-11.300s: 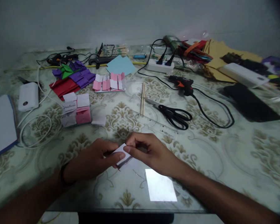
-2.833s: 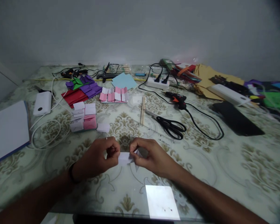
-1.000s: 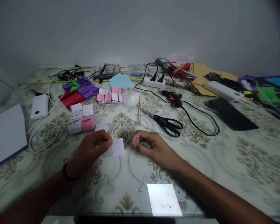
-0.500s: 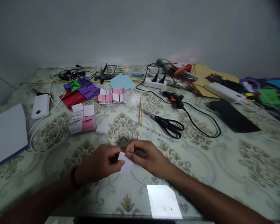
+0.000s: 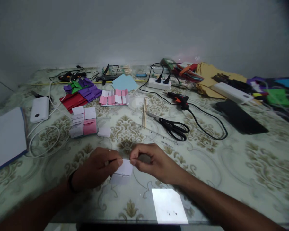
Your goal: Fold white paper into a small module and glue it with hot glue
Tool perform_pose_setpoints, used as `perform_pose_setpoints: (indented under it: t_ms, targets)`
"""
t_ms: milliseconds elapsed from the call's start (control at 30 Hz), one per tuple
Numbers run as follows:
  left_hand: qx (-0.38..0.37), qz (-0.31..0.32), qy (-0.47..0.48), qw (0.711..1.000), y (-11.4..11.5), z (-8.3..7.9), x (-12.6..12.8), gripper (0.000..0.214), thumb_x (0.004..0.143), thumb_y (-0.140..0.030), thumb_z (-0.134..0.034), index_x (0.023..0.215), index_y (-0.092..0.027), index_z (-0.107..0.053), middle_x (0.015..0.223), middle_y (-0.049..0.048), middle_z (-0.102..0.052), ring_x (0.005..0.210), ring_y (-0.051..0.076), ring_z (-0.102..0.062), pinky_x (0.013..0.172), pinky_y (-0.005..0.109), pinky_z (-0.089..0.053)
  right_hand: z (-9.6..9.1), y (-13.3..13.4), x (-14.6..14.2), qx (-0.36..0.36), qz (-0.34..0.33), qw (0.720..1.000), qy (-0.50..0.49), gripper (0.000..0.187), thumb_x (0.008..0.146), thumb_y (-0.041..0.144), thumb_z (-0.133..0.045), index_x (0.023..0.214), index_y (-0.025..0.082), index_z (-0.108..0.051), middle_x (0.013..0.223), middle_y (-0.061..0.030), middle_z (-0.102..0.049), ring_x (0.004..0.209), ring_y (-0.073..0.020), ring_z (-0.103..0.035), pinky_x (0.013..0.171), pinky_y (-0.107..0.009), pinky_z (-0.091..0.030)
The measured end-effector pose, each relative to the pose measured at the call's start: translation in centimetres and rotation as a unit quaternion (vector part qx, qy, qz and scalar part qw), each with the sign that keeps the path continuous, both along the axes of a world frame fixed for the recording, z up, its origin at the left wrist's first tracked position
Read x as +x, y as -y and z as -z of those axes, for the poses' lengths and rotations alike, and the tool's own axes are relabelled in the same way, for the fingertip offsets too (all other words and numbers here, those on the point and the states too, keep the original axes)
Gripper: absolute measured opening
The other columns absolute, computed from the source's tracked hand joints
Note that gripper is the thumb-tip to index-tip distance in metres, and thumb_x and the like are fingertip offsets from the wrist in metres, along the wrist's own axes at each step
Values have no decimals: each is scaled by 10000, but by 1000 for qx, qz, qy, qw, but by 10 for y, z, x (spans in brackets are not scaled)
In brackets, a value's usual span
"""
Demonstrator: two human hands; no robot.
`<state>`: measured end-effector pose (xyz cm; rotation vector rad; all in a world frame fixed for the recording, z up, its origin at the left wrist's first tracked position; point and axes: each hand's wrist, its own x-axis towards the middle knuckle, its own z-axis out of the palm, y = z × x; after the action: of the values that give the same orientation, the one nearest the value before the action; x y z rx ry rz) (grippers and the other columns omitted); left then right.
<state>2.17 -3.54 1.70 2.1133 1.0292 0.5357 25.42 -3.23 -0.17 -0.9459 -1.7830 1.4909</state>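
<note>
A small white piece of paper [image 5: 123, 169] with a crease across it is pinched between my two hands, low over the table's near middle. My left hand [image 5: 97, 168] grips its upper left corner between thumb and fingers. At the upper right corner, my right hand [image 5: 151, 162] pinches it the same way. Beyond the left hand stand folded pink and white papers [image 5: 89, 125], and a small white folded paper [image 5: 104, 132] lies beside them. Farther back is another pink and white folded set [image 5: 114, 97].
Black-handled scissors [image 5: 174, 128], wooden sticks [image 5: 144, 113] and a clear ruler [image 5: 162, 137] lie ahead. A glue gun [image 5: 179, 100] trails its cord right, near a black phone [image 5: 242, 118]. At left are a power bank [image 5: 39, 109], a white cable and a white sheet [image 5: 7, 138].
The paper has been turned, so its creased face shows now. My left thumb and fingers have shifted to its upper left corner; the right hand stays nearly in place.
</note>
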Motion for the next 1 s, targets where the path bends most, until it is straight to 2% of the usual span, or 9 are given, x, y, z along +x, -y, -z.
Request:
perform_pose_setpoints:
  t_ms: [167,233,400,567,667,767,867,1000]
  targets:
    - [-23,-28,63,997,-6,2,-9,374,999,-269,-500,643,-178,-567,568,-35,-559,531,103,-485,585,253,-376,-2,-6,6,-2,28,1000,-7,172,924,301,-669,798,184,-654,762,-3,-632,718,-141,-561,684,-255,-455]
    - [-36,-57,80,995,-8,4,-11,388,1019,-291,-502,655,-178,-570,600,-31,-580,565,108,-517,598,249,-389,-1,-7,6,-10,46,999,-10,189,931,330,-669,812,183,-654,759,-1,-620,723,-143,-551,689,-261,-445]
    - [-59,-108,99,987,-9,5,-6,424,1048,-352,-458,688,-179,-601,670,-11,-631,643,126,-586,654,252,-434,3,-5,3,-29,49,998,-39,238,957,426,-669,940,189,-657,797,-3,-617,742,-147,-555,676,-257,-438]
    - [-44,-82,34,995,-4,8,2,338,1000,-308,-532,711,-180,-654,675,-10,-659,643,131,-593,639,258,-419,7,-3,-1,-6,72,997,-19,309,965,457,-663,815,188,-639,722,10,-599,679,-135,-541,642,-250,-441]
    - [-24,-47,8,999,-2,11,4,256,950,-271,-607,713,-181,-649,685,-17,-645,653,130,-585,660,261,-425,6,-3,0,29,82,996,-4,256,973,403,-654,832,190,-652,733,3,-622,685,-141,-561,638,-252,-451]
    - [-30,-33,21,999,-2,12,3,135,930,-241,-631,813,-193,-677,741,-22,-667,688,129,-605,692,252,-453,4,-2,0,88,58,994,24,179,954,297,-665,809,193,-655,749,1,-642,703,-141,-581,664,-253,-457]
    - [-37,-33,34,998,-2,11,3,119,939,-215,-620,846,-196,-692,774,-16,-687,718,132,-620,714,252,-469,4,0,-1,133,18,990,34,144,931,229,-669,792,193,-651,756,5,-638,709,-136,-591,674,-250,-454]
    - [-49,-16,41,998,-2,11,4,168,937,-187,-614,773,-185,-652,739,-17,-654,702,127,-597,710,256,-461,6,3,-5,124,13,992,21,97,918,186,-670,822,192,-656,778,6,-635,733,-134,-601,689,-243,-462]
